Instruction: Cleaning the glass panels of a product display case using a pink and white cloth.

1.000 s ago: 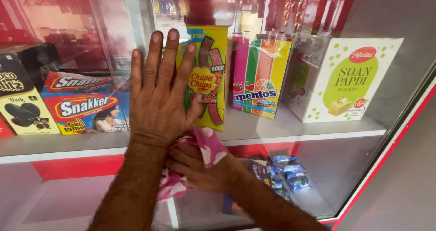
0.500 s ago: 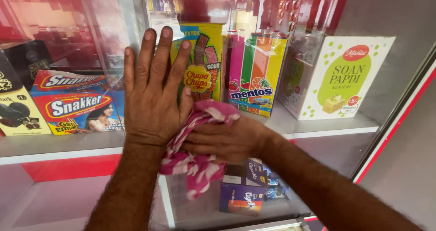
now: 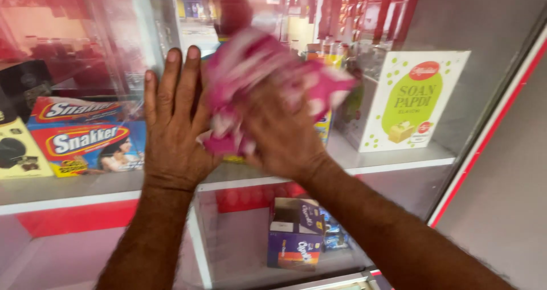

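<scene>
1. The left hand [image 3: 174, 127] lies flat against the glass front [image 3: 114, 56] of a display case, fingers spread and holding nothing.
2. The right hand [image 3: 282, 133] is bunched around a pink and white cloth [image 3: 250, 68], pressed to the glass just beside the left hand (the cloth is blurred).
3. The cloth looks soft, light and limp; it is probably best gripped as a wad in the palm.
4. Behind the glass, on the upper shelf [image 3: 393, 159]: a red and blue snack box [image 3: 85, 142] at left, a white box with a green oval [image 3: 413, 99] at right.
5. On the lower shelf stands a purple carton [image 3: 293, 239].
</scene>
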